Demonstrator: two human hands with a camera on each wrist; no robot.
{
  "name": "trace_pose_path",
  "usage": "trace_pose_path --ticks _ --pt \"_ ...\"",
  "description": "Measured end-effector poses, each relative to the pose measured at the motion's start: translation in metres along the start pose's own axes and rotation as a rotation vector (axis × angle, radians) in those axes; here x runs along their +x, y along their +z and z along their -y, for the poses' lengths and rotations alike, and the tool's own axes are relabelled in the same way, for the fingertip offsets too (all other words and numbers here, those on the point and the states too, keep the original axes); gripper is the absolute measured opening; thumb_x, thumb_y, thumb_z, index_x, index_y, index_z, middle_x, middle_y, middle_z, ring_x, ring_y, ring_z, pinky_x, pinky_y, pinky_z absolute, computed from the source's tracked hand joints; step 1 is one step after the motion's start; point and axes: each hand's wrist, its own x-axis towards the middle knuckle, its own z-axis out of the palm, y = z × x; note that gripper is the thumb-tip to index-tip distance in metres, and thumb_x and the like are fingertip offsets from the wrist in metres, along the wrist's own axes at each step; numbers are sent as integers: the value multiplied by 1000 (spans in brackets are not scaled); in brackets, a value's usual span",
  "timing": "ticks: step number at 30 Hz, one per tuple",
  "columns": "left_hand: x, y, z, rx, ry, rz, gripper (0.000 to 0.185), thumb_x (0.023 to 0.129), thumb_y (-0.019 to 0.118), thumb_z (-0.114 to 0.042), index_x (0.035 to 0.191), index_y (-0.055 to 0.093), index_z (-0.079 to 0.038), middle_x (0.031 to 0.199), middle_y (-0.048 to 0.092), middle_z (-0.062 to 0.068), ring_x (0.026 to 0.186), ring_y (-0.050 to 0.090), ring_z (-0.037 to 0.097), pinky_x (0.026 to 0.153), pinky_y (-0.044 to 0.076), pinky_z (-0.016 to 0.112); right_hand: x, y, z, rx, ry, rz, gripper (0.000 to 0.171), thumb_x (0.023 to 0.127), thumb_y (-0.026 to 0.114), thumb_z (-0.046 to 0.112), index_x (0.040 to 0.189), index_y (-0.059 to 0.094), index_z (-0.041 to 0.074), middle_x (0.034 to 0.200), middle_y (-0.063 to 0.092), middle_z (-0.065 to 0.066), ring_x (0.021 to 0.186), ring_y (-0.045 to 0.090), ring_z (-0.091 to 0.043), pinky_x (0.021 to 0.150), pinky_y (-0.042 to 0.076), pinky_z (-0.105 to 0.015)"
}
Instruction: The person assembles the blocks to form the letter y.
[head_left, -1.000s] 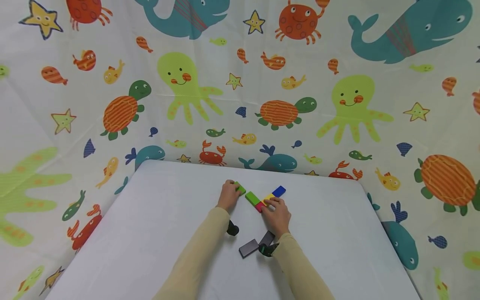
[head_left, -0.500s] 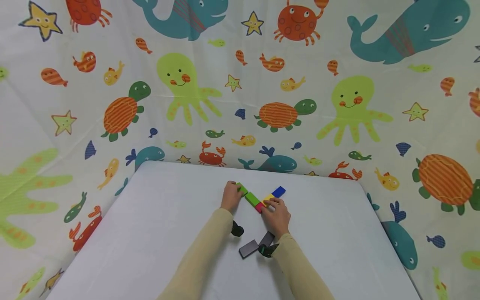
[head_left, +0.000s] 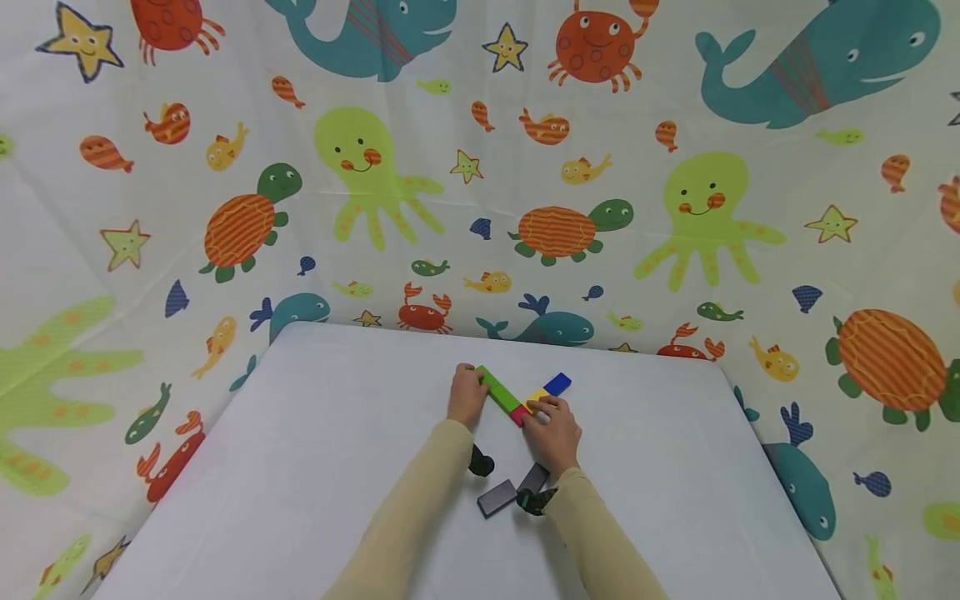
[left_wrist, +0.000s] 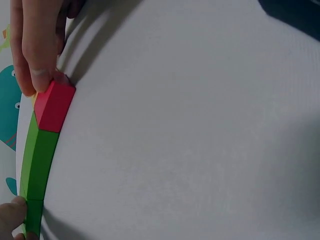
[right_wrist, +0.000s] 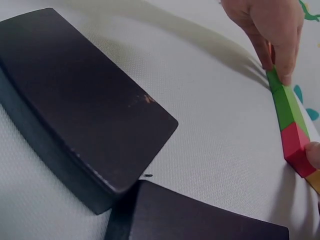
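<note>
Two dark blocks [right_wrist: 85,100] sit on the bench [right_wrist: 215,135]. The left hand [right_wrist: 274,30] pinches the farther of two green blocks [right_wrist: 291,111]; a red block [right_wrist: 294,146], touched by the right hand [right_wrist: 314,153], and a yellow block [right_wrist: 315,181] continue the row.

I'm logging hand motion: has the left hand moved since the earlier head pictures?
Yes, the left hand has moved rightward in the head view, closer to the unmoved red block.

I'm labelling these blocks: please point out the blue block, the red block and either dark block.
Blue block [head_left: 558,384]: head view, top face.
Red block [left_wrist: 56,108]: left wrist view, larger visible face.
Dark block [right_wrist: 85,100]: right wrist view, top face.
</note>
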Motion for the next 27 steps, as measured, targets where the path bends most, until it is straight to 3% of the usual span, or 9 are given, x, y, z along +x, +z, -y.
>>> trace_pose_path --ticks 20,27 --pt "-2 2 4 9 6 -11 23 89 67 -2 108 68 12 122 54 27 115 54 37 100 44 45 -2 -1 2 9 -3 -2 32 85 74 29 113 74 12 128 56 -9 124 48 -34 102 26 -62" --pt "-7 1 8 19 19 -61 32 97 59 -9 122 63 9 125 53 24 116 53 34 102 43 43 -1 -3 5 9 2 14 31 86 74 28 112 74 12 129 55 -11 125 47 -35 101 27 -63"
